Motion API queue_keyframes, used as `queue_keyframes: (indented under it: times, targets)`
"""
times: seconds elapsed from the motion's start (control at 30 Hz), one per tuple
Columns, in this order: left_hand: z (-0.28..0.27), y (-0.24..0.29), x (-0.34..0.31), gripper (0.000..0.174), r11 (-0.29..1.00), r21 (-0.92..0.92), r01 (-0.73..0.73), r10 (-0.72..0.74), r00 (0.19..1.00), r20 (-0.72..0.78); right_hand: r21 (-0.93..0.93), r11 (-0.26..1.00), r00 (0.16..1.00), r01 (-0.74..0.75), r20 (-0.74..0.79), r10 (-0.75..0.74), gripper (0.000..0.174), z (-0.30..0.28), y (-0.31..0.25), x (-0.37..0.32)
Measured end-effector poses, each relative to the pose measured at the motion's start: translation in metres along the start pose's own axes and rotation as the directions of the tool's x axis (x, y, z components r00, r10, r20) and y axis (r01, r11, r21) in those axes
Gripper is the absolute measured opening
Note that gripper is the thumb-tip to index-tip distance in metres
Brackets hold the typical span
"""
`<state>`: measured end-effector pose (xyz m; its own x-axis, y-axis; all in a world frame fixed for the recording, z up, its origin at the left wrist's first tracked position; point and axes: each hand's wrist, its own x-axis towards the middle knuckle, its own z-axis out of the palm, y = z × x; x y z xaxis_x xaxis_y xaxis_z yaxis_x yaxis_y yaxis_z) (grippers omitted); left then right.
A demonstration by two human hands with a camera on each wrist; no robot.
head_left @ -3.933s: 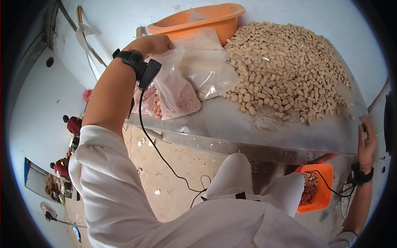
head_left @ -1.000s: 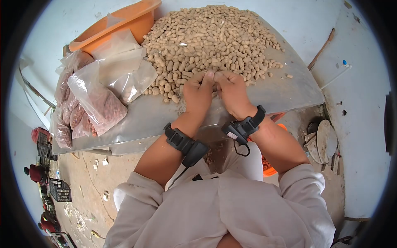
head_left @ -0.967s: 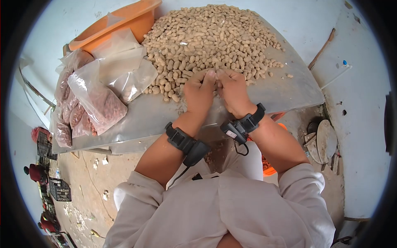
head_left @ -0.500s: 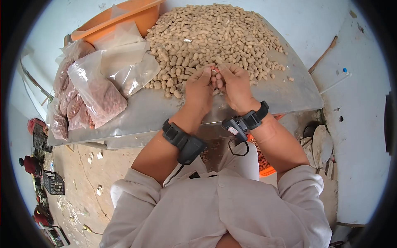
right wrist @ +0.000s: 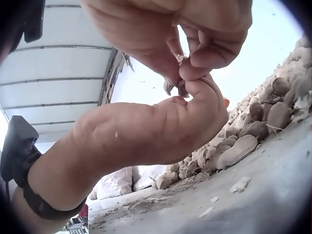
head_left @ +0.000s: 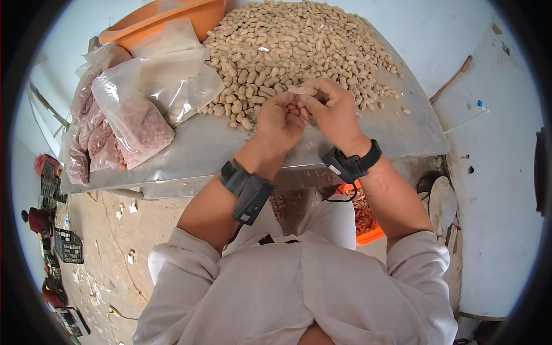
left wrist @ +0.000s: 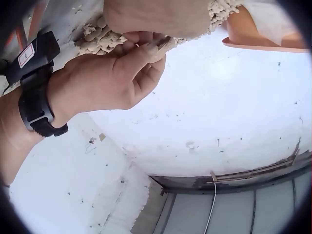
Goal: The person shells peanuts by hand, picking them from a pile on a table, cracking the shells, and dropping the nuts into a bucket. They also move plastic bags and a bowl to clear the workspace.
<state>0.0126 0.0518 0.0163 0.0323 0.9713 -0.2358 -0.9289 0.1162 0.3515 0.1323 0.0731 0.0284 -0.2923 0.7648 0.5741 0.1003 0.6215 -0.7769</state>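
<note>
Both hands meet at the near edge of the heap of unshelled peanuts [head_left: 299,43]. My left hand [head_left: 279,123] is turned partly palm up, its fingers curled round some red peanut kernels [head_left: 294,111]. Close beside it, my right hand [head_left: 336,112] pinches an unshelled peanut [head_left: 303,90] between thumb and fingers. In the right wrist view, the fingertips of the right hand [right wrist: 170,29] touch those of the left hand [right wrist: 151,131], with bits of broken shell [right wrist: 181,88] between them. The left wrist view has the right hand [left wrist: 107,80] below the left, the kernels mostly hidden.
Clear plastic bags of red kernels [head_left: 146,135] lie on the metal table [head_left: 207,152] at left, by flat bags [head_left: 172,80] and an orange basin [head_left: 195,20]. Below the table edge stands an orange container [head_left: 368,236] of red-brown bits. Loose shell pieces [right wrist: 241,184] lie near the hands.
Earliest, the left hand was over the bags and the right at the table's far right. Half a second ago both pinched together around kernels; now the left has turned and the right holds an unshelled peanut.
</note>
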Motion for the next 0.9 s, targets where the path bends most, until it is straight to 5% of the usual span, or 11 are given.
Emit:
queue_keyframes:
  times: [0.13, 0.33, 0.43, 0.53, 0.63, 0.73, 0.9]
  targets:
    - [-0.015, 0.005, 0.0, 0.015, 0.995, 0.056, 0.082, -0.089, 0.985, 0.147, -0.022, 0.994, 0.99, -0.106, -0.094, 0.103, 0.01, -0.029, -0.002, 0.0]
    - [-0.012, 0.012, -0.019, 0.017, 0.989, 0.147, 0.02, -0.031, 0.996, 0.078, -0.174, 0.953, 0.935, -0.248, -0.301, 0.188, 0.013, -0.131, 0.031, -0.001]
    - [-0.016, 0.008, -0.022, 0.018, 0.987, 0.156, -0.024, 0.015, 0.998, 0.063, -0.616, 0.722, 0.947, -0.313, -0.256, 0.193, 0.014, -0.174, 0.037, -0.004]
    - [-0.02, 0.003, -0.02, 0.018, 0.992, 0.123, -0.014, 0.005, 0.997, 0.074, -0.86, 0.482, 0.986, -0.166, -0.158, 0.057, 0.018, -0.183, 0.04, -0.002]
    - [-0.02, -0.003, -0.022, 0.019, 0.991, 0.132, -0.022, 0.014, 0.998, 0.062, -0.748, 0.654, 0.99, -0.114, -0.032, 0.136, 0.022, -0.166, 0.031, 0.014]
    - [-0.022, -0.007, -0.022, 0.02, 0.99, 0.137, -0.047, 0.039, 0.997, 0.059, -0.715, 0.698, 0.978, -0.031, 0.122, 0.169, 0.023, -0.147, 0.028, 0.035]
    - [-0.031, -0.009, -0.02, 0.02, 0.987, 0.135, -0.087, 0.066, 0.986, 0.156, -0.768, 0.64, 0.987, 0.011, 0.11, 0.115, 0.024, -0.131, 0.04, 0.067]
